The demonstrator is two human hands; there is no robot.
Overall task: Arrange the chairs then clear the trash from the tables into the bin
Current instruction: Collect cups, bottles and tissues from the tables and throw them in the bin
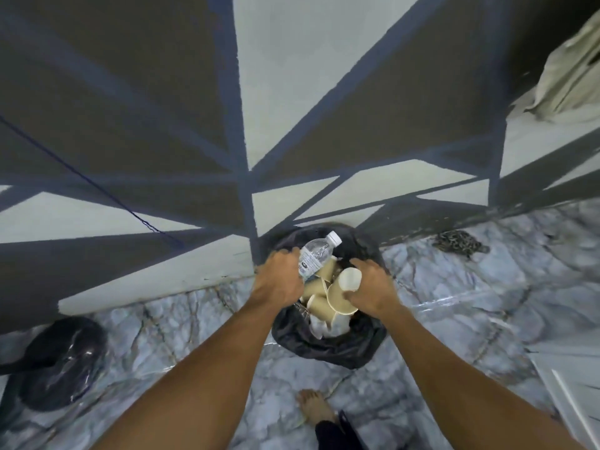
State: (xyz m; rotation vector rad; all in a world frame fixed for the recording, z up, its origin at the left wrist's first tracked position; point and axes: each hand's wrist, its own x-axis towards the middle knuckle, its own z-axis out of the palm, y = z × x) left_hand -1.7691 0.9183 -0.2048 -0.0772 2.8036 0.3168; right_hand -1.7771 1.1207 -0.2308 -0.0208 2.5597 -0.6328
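Note:
A bin lined with a black bag (328,349) stands on the marble floor against the painted wall. Both my hands are over its mouth. My left hand (281,277) grips a clear plastic water bottle (316,254) with a white cap, tilted so the cap points up and right. My right hand (373,287) holds beige paper cups (342,292), one with its white bottom facing me and one with its mouth open toward me. More beige paper cups (319,306) and pale scraps lie inside the bin under my hands.
A full black trash bag (61,362) lies on the floor at the left. A dark chain pile (459,243) sits by the wall to the right. A white panel edge (571,378) is at the lower right. My bare foot (316,407) stands just before the bin.

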